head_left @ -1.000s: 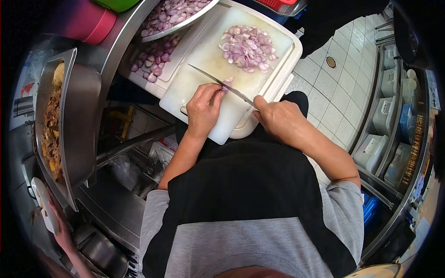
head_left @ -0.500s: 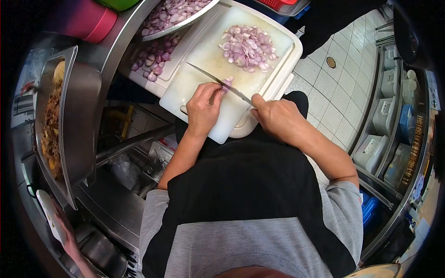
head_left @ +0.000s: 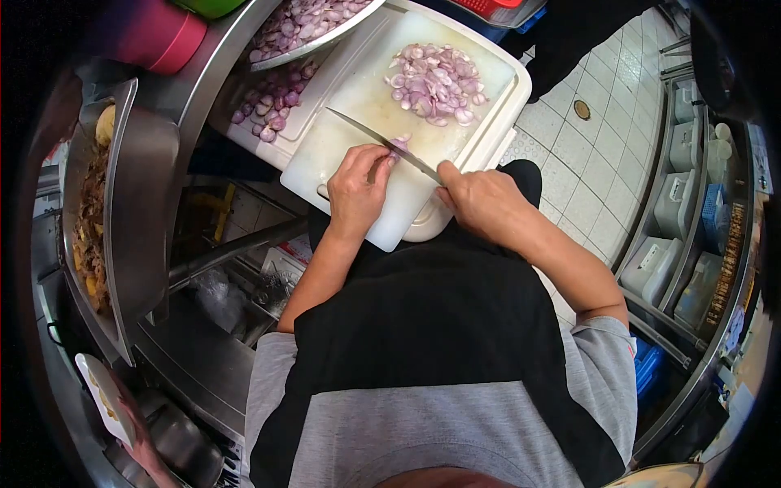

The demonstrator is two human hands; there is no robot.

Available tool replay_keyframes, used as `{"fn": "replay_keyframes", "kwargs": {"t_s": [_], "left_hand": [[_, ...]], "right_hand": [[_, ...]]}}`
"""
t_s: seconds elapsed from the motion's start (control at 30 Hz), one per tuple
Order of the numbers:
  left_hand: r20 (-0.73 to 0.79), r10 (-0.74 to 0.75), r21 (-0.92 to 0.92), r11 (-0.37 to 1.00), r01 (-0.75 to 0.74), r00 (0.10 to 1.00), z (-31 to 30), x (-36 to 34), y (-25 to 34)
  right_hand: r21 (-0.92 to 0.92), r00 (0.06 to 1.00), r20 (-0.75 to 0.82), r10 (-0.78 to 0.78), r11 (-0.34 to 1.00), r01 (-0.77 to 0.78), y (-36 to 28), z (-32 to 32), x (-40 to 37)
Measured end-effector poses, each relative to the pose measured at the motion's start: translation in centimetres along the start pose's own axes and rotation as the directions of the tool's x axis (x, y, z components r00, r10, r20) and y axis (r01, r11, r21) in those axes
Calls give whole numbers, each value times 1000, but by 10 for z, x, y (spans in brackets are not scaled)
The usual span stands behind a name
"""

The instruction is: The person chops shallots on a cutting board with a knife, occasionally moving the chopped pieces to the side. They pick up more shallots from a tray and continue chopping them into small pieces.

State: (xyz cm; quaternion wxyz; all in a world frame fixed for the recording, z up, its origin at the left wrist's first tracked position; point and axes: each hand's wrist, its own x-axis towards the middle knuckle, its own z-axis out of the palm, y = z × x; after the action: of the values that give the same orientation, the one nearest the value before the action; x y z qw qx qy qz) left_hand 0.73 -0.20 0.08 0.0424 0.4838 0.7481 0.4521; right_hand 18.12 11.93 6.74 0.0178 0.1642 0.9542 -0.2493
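My left hand [head_left: 358,183] pinches a small purple shallot [head_left: 398,147] against the white cutting board [head_left: 325,154]. In my right hand [head_left: 480,198] is the handle of a long knife [head_left: 366,130], whose blade crosses the board beside my left fingertips and touches the shallot. Farther up the board lies a pile of sliced shallots [head_left: 435,81]. Whole peeled shallots [head_left: 272,104] are heaped left of the board, and a white bowl [head_left: 346,31] above them holds more shallots.
A metal tray [head_left: 146,211] of brown food stands at the left. Another person's hand [head_left: 134,423] holds a white plate [head_left: 102,394] at lower left. A person in dark trousers [head_left: 569,41] stands beyond the board. Shelves with containers [head_left: 675,191] line the right side.
My right hand and the knife have shifted very slightly up and left. The other person's hand and plate at lower left have moved right and down, and the plate has tilted.
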Motion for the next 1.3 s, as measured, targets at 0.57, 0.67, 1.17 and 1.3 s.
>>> {"fn": "replay_keyframes", "kwargs": {"t_s": [0.57,0.67,1.17,1.3], "left_hand": [[38,60,30,998,-61,998,0,4,1],[87,154,106,981,-163,984,0,4,3],[96,172,150,971,-185,980,-4,2,3],[84,186,141,970,-196,979,-3,1,2]], "right_hand": [[256,989,99,113,957,-135,24,32,30],[256,980,173,98,957,-140,32,10,31],[38,993,89,78,996,-82,7,12,7],[54,1000,7,22,998,-22,9,17,15]]}}
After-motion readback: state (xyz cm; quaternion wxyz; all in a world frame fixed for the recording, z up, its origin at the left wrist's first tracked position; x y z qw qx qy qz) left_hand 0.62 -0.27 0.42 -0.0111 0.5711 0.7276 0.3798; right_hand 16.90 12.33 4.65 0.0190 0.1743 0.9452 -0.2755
